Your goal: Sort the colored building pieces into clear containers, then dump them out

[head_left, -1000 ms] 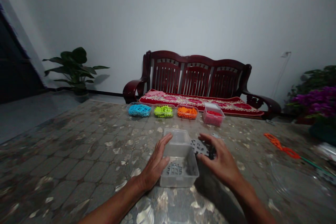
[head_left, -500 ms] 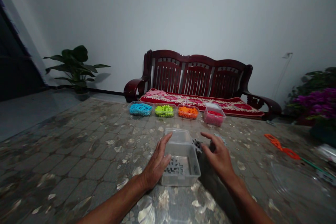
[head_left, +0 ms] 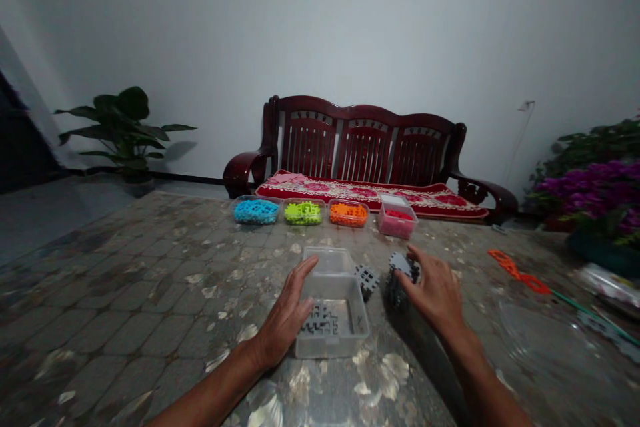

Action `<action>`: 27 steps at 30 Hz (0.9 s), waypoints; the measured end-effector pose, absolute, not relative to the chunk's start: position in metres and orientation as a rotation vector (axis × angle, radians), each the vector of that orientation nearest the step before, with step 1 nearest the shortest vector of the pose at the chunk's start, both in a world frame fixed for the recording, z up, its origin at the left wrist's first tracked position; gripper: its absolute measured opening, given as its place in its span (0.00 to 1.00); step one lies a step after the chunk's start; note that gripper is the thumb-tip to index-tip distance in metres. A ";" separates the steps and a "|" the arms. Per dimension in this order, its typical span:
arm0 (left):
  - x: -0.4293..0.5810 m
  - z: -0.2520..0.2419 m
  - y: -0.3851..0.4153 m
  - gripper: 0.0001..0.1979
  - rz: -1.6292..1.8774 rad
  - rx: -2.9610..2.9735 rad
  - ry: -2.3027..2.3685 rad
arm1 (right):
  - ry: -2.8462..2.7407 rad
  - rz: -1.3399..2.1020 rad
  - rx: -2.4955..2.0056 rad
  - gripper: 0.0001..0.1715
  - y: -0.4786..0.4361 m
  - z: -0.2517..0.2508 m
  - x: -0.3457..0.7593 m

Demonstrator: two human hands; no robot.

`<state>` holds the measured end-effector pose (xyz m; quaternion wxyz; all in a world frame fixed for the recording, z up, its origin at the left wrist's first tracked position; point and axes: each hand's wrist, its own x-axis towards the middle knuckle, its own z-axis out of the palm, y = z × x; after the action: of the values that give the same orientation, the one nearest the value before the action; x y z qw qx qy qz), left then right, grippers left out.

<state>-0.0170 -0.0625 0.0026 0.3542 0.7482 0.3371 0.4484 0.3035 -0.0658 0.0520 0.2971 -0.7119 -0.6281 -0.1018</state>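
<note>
A clear plastic box (head_left: 330,347) with its lid (head_left: 327,260) folded back stands in front of me. Flat grey interlocking pieces (head_left: 320,320) lie in its left part. My left hand (head_left: 285,317) is at the box's left wall, thumb over the rim and fingers along the outside. To the right of the box, my right hand (head_left: 435,290) grips a stack of grey interlocking plastic pieces (head_left: 400,270) between thumb and fingers. A grey grid-like block (head_left: 367,278) sits between the box and that stack, close to the box's right wall.
Tubs of blue pieces (head_left: 257,211), green pieces (head_left: 304,213), orange pieces (head_left: 349,214) and pink pieces (head_left: 399,223) line the table's far edge. At right lie an orange looped wand (head_left: 517,271) and a clear round lid (head_left: 545,333). A wooden bench (head_left: 370,147) stands behind.
My right hand has moved right, away from the box, and now holds the grey stack upright. My left hand keeps its place at the box. The view has turned slightly right.
</note>
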 end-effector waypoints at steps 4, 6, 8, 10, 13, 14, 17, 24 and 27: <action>-0.016 0.005 -0.064 0.32 1.158 1.926 0.888 | -1.634 -0.214 -1.850 0.33 -0.065 0.053 0.306; -0.016 0.004 -0.064 0.33 1.158 1.928 0.882 | -1.605 -0.174 -1.795 0.34 -0.065 0.055 0.305; -0.016 0.002 -0.062 0.33 1.162 1.934 0.880 | -1.585 -0.076 -1.705 0.35 -0.068 0.058 0.299; -0.017 0.001 -0.061 0.33 1.164 1.951 0.870 | -1.599 0.079 -1.596 0.35 -0.073 0.062 0.289; -0.017 -0.001 -0.059 0.33 1.158 1.968 0.864 | -1.676 0.294 -1.468 0.35 -0.083 0.065 0.267; -0.018 -0.002 -0.059 0.33 1.157 1.969 0.865 | -1.708 0.342 -1.439 0.36 -0.086 0.065 0.258; -0.017 -0.003 -0.059 0.32 1.161 1.968 0.874 | -1.806 0.437 -1.366 0.37 -0.094 0.065 0.235; -0.018 -0.004 -0.058 0.32 1.168 1.994 0.860 | -1.924 0.380 -1.315 0.34 -0.093 0.058 0.221; -0.018 -0.004 -0.057 0.32 1.167 1.996 0.862 | -1.829 0.226 -1.405 0.27 -0.086 0.056 0.238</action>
<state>-0.0181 -0.0572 -0.0040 0.3307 0.7634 0.3298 0.4462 0.2382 -0.0855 0.0556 0.4007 -0.5555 -0.7231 0.0894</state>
